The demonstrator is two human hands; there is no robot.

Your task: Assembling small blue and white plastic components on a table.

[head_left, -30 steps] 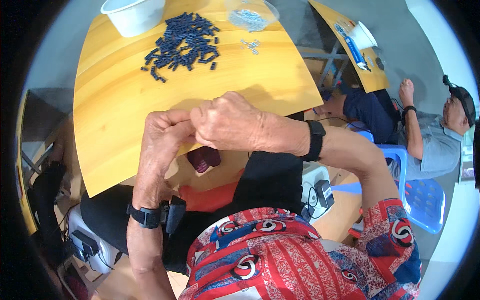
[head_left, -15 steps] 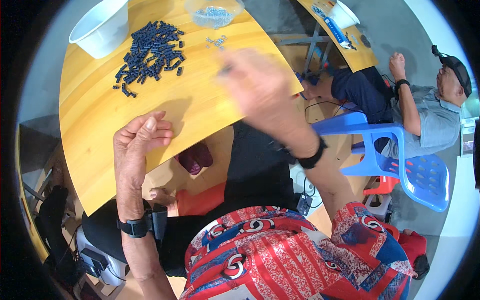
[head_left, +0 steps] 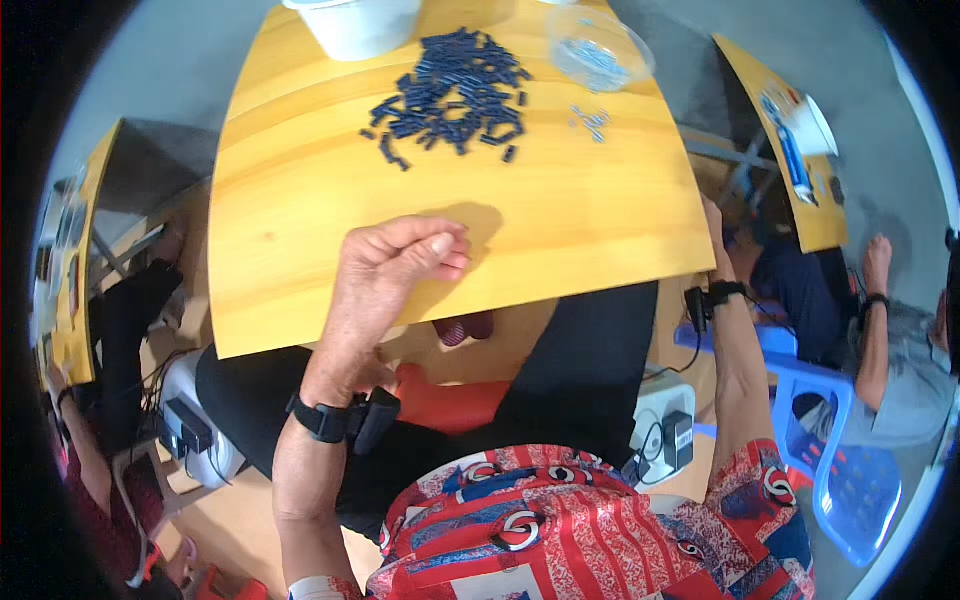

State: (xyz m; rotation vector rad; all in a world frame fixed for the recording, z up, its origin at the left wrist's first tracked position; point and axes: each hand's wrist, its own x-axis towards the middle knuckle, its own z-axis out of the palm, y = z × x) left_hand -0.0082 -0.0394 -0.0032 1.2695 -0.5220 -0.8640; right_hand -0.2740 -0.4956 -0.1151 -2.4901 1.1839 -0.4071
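Note:
My left hand (head_left: 400,260) hovers over the near part of the yellow wooden table (head_left: 300,215). Its fingers curl in against the thumb; whatever they may hold is hidden. At the table's right edge is my right hand (head_left: 715,240), mostly behind or below the edge, so its fingers do not show. Beyond the left hand lies a loose pile of small black plastic pieces (head_left: 455,90). To the right of that pile is a small scatter of shiny metal bits (head_left: 592,123), close to a clear round tub (head_left: 600,50) with more such bits inside.
A white bucket (head_left: 360,25) stands at the table's far left. Off to the right are a blue plastic chair (head_left: 840,470), a seated person (head_left: 900,350) and another table (head_left: 815,215) with a white container (head_left: 810,125). A white box with cables (head_left: 665,425) sits below my right arm.
My right hand has moved from above the table, where it was blurred with a small dark thing at its fingers, to the right edge. The whole view has swung left; the left hand stays curled.

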